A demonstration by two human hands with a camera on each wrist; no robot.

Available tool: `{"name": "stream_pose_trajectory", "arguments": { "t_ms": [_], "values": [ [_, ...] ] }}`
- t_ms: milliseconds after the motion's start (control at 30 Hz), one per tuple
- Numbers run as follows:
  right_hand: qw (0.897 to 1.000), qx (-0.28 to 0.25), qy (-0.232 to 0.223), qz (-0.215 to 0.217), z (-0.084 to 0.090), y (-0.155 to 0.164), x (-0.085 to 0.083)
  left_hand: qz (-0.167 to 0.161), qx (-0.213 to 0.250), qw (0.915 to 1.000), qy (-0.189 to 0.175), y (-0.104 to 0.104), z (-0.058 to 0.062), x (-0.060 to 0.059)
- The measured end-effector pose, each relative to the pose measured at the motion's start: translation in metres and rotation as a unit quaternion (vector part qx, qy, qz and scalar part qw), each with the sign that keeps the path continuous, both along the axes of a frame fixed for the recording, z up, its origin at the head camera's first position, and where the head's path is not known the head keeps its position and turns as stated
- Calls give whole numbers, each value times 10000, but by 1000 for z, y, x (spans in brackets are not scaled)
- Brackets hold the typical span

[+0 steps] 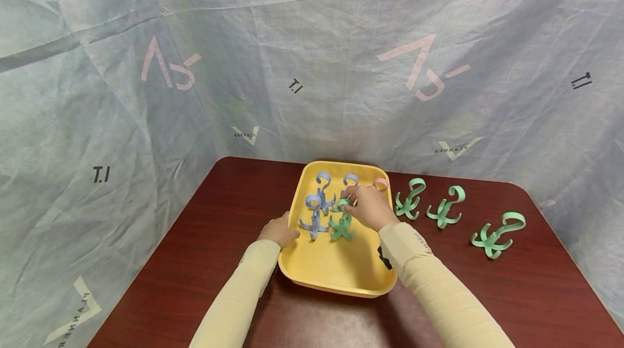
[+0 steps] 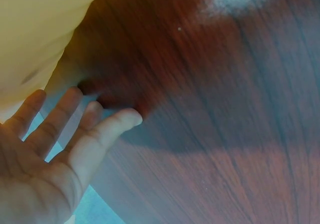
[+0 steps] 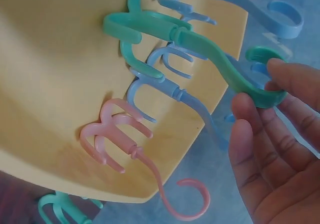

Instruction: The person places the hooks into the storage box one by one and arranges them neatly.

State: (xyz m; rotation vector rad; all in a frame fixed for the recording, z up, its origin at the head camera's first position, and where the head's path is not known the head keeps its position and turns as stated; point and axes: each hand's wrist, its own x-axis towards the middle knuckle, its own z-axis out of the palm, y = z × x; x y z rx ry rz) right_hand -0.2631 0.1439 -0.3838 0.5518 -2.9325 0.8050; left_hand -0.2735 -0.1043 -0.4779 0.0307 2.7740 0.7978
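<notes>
A yellow plastic tray (image 1: 336, 269) sits on the dark red wooden table. Inside it, my right hand (image 1: 371, 208) pinches the curled top of a green multi-prong hook (image 1: 341, 227), whose prongs point down at the tray floor; whether they touch it I cannot tell. The right wrist view shows thumb and fingers about that green curl (image 3: 270, 98). Three blue hooks stand in the tray, one blue hook (image 1: 314, 223) just left of the green one. A pink hook (image 3: 117, 139) stands by the tray's right wall. My left hand (image 1: 279, 230), fingers extended, rests against the tray's left side.
Right of the tray, on the table, are three more green hooks: a near-tray green hook (image 1: 408, 204), a middle green hook (image 1: 443, 211) and a far-right green hook (image 1: 492, 240). A grey printed sheet (image 1: 312, 55) hangs behind the table (image 1: 205, 239).
</notes>
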Motion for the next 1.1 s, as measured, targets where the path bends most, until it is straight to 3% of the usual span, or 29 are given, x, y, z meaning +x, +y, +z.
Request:
{"name": "stream_pose_trajectory", "arguments": {
  "t_ms": [400, 567, 700, 1100],
  "values": [
    [9967, -140, -759, 230, 12, 13, 2, 33, 33, 10000, 19, 0, 1, 2],
    [9973, -86, -550, 481, 15, 26, 5, 60, -10, 10000, -12, 1, 3, 2],
    [9975, -335, -391, 480, 15, 38, 6, 70, -61, 10000, -18, 1, 3, 2],
    [9987, -301, 192, -350, 12, 87, 4, -42, -23, 9999, 104, 2, 5, 4]
  ]
}}
